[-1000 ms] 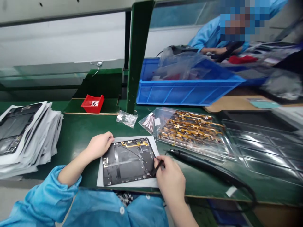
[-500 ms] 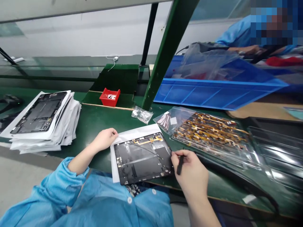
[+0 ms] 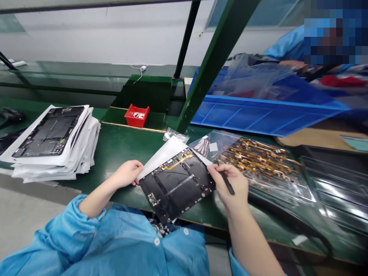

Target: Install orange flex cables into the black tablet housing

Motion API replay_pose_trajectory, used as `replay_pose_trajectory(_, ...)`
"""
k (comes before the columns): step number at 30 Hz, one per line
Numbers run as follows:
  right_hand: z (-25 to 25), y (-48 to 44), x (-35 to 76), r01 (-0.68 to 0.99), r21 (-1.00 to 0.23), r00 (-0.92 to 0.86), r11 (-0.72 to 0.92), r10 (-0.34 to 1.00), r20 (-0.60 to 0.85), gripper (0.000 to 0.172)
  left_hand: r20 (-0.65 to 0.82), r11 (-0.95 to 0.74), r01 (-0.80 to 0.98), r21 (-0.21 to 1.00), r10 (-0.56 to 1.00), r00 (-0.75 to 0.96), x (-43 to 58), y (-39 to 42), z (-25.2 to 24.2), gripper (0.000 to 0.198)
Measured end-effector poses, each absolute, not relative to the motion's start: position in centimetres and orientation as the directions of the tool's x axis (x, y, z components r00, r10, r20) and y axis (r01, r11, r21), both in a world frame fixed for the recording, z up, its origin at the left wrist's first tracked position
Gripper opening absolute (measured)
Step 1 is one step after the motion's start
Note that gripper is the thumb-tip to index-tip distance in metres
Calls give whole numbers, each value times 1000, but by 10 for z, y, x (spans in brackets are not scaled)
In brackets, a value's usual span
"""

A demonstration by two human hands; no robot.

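A black tablet housing with an orange flex cable along its upper edge lies tilted on a white sheet before me. My left hand pinches the left corner of the sheet, close to the housing; whether it also grips the housing I cannot tell. On the opposite side, my right hand has thumb and finger at the housing's right edge. A slim black tool, its tip hidden, is held in that same hand.
To the left stands a stack of white sheets topped by another black housing. A red bin sits behind. Bagged flex cables lie right, below a blue crate. A green post rises mid-bench. Another person's sleeve shows behind.
The housing and sheet have turned counterclockwise, their right side swinging away from me. My right hand has moved up with that edge, keeping the black tool. The view has shifted slightly.
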State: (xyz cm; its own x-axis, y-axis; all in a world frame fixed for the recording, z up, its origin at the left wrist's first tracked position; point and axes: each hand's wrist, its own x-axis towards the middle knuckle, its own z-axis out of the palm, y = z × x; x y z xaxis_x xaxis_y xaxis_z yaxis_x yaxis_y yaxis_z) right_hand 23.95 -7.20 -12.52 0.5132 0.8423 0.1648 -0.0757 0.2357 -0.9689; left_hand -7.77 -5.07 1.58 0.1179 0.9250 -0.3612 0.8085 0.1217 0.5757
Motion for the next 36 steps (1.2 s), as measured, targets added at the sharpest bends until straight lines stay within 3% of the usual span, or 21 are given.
replay_pose_trajectory(9,-99,7,237,-55,-963,262,263,935,240,56,-316,85,816,572,940,124,-82,-75,11,23)
replay_pose_trajectory(16,-114,22,218,-94,-963,262,252,940,220,55,-324,99,856,507,942,83,-90,-86,16,24)
replay_pose_trajectory(23,-118,28,214,-57,-947,218,315,930,296,44,-385,103,879,465,918,96,-94,-96,21,22)
replay_pose_trajectory(29,-105,38,195,-123,-931,147,343,934,325,45,-477,126,875,467,869,129,-98,-111,24,32)
replay_pose_trajectory(31,-102,40,188,-150,-929,121,339,938,323,45,-462,101,904,414,880,113,-98,-116,27,31)
replay_pose_trajectory(36,-102,46,179,-131,-927,101,351,935,340,42,-397,12,998,66,918,15,-95,-126,35,35)
